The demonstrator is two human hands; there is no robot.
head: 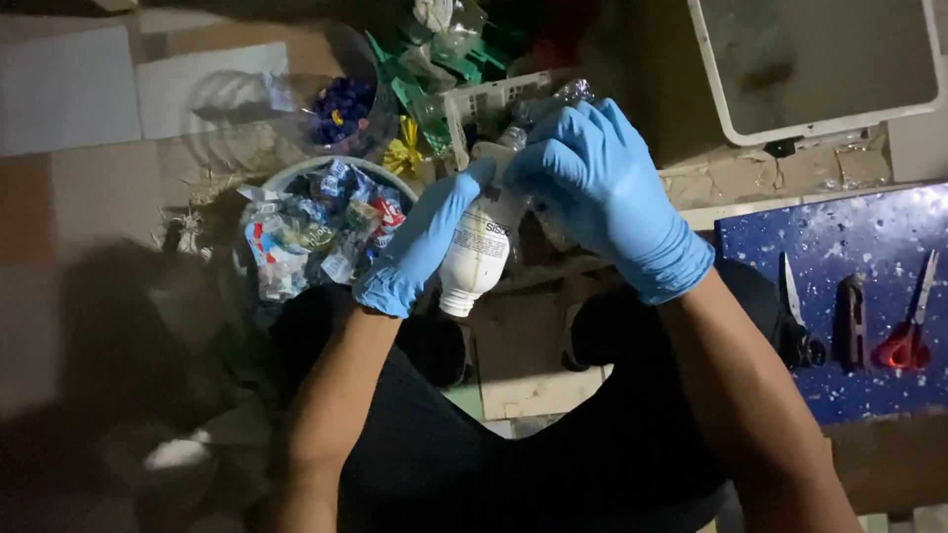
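Both my hands wear blue gloves. My left hand (420, 247) grips a small white plastic bottle (476, 259) along its side, the bottle's neck pointing down toward me. My right hand (602, 192) is closed over the bottle's far end, covering it. A printed label wraps the bottle's body. I hold the bottle above my lap, over a light board on the floor (523, 365).
A round bowl (286, 176) heaped with crumpled labels sits left of my hands. Behind it stand a container of blue caps (341, 109) and a white basket (494, 99). A white tub (820, 64) is at the top right. A blue board (869, 247) holds red scissors (908, 331) and cutters (795, 316).
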